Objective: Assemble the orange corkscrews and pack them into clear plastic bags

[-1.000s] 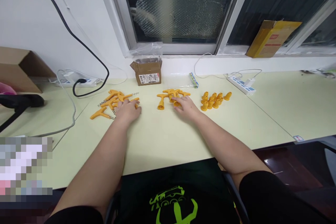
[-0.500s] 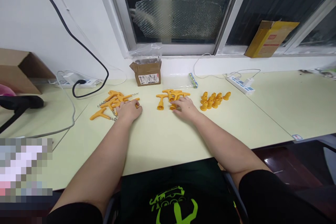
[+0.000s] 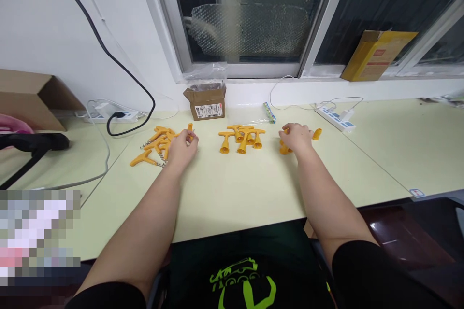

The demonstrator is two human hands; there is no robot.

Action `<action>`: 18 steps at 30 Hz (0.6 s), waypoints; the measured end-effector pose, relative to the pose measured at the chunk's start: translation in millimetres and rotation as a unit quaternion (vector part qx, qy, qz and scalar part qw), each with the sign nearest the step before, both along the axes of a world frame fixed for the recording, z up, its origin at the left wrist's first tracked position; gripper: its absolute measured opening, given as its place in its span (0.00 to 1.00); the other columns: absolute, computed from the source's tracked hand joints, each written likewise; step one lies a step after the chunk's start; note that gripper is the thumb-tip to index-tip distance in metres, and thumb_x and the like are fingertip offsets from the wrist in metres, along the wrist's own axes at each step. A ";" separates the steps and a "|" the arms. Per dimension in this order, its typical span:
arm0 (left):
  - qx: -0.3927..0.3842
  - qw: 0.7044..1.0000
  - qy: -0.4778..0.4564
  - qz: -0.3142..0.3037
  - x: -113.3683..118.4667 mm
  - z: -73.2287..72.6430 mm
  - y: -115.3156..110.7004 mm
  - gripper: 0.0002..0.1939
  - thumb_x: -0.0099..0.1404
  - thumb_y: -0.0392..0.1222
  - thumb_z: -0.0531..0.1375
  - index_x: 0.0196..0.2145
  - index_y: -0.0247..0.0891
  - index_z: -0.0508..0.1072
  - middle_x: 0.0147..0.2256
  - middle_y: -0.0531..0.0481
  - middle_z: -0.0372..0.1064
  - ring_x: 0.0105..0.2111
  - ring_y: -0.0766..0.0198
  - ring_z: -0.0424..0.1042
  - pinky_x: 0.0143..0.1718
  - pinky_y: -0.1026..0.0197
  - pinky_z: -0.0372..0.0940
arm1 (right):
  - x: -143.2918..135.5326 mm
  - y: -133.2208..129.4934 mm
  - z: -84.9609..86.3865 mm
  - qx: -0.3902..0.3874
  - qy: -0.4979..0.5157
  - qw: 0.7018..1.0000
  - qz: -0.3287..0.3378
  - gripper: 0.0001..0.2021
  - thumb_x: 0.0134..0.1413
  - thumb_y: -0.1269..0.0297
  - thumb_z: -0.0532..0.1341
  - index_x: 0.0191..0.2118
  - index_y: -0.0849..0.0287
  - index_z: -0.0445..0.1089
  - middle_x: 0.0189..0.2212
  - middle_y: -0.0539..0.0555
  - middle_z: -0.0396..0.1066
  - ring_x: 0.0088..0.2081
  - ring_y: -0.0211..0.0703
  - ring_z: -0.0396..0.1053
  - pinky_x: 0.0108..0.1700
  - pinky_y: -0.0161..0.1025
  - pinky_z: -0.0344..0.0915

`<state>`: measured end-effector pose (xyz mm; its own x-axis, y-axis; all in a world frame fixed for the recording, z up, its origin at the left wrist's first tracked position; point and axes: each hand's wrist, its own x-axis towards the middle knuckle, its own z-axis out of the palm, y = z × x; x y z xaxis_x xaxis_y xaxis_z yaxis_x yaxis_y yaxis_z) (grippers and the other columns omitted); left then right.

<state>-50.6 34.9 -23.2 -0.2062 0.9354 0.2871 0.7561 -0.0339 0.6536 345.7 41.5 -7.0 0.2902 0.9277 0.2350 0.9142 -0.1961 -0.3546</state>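
My left hand [image 3: 184,147] is closed round the yellow handle of a corkscrew [image 3: 190,127], lifted a little at the right edge of a loose pile of corkscrews [image 3: 154,144] with bare metal spirals. Over on the right, my right hand [image 3: 298,139] reaches down onto the group of yellow cone-shaped sleeves [image 3: 283,149], its fingers curled on one of them and hiding most of the others. One more sleeve [image 3: 317,134] stands just right of that hand. Between the hands, several corkscrews fitted with sleeves [image 3: 224,143] stand upright on their wide ends, handles on top.
Behind them are a small open carton [image 3: 208,106] and a clear plastic bag [image 3: 250,115] on the table [image 3: 239,188]. Power strips lie at the left [image 3: 126,117] and right [image 3: 335,119] with cables. A black stand-like object [image 3: 36,142] is at far left.
My right hand has left the standing group of sleeved corkscrews and moved right onto the loose sleeves. My left hand has raised a corkscrew's handle at the pile.
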 end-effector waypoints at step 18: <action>-0.054 0.830 -0.517 -0.202 43.6 1.1 -18.5 0.38 0.54 0.41 0.73 0.57 0.49 0.60 0.39 0.53 0.78 0.34 0.66 0.78 0.42 0.59 0.74 | 28.3 11.7 -4.4 -0.039 0.037 0.997 -0.064 0.11 0.51 0.60 0.61 0.37 0.53 0.79 0.35 0.57 0.78 0.45 0.57 0.67 0.53 0.57 0.53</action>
